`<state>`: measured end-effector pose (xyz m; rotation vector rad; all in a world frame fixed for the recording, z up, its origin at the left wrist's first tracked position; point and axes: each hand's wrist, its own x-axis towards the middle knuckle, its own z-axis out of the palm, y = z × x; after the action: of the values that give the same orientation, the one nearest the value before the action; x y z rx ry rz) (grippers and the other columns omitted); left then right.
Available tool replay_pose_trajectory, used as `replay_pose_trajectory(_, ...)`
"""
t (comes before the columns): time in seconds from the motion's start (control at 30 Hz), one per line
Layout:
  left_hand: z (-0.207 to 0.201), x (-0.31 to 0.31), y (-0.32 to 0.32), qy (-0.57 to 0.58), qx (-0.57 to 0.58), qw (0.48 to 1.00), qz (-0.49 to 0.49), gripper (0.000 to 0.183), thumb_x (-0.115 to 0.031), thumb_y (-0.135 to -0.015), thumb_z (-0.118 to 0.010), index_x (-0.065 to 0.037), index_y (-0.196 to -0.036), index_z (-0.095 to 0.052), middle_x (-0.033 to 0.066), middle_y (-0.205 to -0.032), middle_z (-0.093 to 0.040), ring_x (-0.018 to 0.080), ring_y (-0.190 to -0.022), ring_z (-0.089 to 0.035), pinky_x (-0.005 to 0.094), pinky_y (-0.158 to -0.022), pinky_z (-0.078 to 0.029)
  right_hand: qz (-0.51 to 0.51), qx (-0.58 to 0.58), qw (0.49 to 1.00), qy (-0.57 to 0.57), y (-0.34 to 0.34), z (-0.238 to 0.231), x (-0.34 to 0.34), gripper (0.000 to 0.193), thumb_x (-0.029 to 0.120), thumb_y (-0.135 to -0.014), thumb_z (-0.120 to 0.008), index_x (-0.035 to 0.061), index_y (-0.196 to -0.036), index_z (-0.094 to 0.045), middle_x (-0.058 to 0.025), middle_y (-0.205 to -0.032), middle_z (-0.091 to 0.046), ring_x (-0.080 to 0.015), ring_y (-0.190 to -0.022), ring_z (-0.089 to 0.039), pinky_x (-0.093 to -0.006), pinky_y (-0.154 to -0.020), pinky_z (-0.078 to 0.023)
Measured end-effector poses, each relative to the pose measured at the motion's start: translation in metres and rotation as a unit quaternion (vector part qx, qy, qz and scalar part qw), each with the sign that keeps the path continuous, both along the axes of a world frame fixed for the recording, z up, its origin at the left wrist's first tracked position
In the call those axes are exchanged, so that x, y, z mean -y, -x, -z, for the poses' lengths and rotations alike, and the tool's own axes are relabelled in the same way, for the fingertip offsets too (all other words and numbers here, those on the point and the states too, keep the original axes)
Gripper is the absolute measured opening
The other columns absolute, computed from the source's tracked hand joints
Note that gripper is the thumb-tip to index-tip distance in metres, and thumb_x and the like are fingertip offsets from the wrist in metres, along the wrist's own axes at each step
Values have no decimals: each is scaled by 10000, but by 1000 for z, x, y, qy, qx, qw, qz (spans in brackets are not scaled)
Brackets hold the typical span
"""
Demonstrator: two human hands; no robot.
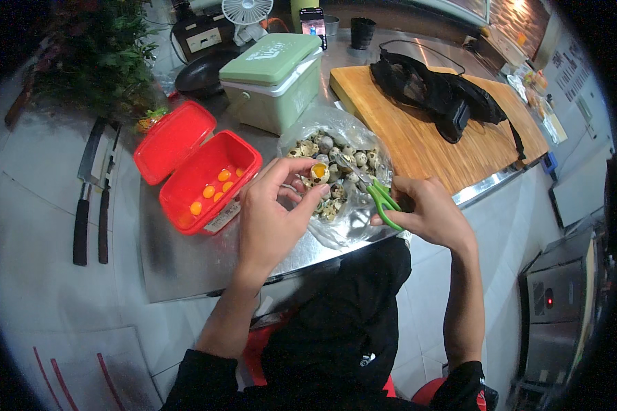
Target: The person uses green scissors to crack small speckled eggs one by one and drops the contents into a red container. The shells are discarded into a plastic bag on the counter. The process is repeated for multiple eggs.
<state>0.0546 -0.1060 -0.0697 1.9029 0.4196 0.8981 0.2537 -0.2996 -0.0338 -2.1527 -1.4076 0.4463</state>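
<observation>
Between the thumb and fingers of my left hand (277, 205) is a quail egg (319, 172) with its top cut off, its orange yolk showing. My right hand (426, 209) grips green-handled scissors (382, 200), whose blades point toward the egg. Under both hands lies a clear plastic bag (346, 236) of speckled quail eggs and broken shells (358, 156). To the left of my left hand, an open red plastic container (243, 154) holds several yolks (210, 191) in clear liquid. Its red lid (175, 140) is tipped back on the far left side.
Behind the bag stands a pale green cooler box (271, 82), with a dark pan (202, 74) beside it. A wooden board (363, 103) at right carries a black bag (439, 89). Two black-handled knives (82, 219) hang at left. A phone (313, 27) and small fan (248, 12) stand at the back.
</observation>
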Motion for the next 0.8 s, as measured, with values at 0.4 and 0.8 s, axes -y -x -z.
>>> replay_pose_trajectory(0.4, -76, -81, 73, -94, -161, 976, -114, 308, -59, -937, -855, -33, -1237, -789, 20, -1050, -800, 48, -813, -630, 248, -716, -528, 17, 5, 999, 30, -2, 1, -4, 560, 460, -817, -972, 28, -767, -620, -67, -593, -542, -184, -554, -538, -392, -556, -403)
replay_pose_trajectory(0.8, -28, -115, 71, -175, -328, 921, -118, 246, -150, -881, -891, -39, -1080, -798, 162, -971, -824, 332, -892, -811, 459, -807, -628, 40, -48, 997, 50, -5, 0, -4, 505, 346, -782, -1009, 29, -762, -616, -25, -615, -569, -107, -604, -530, -332, -554, -416)
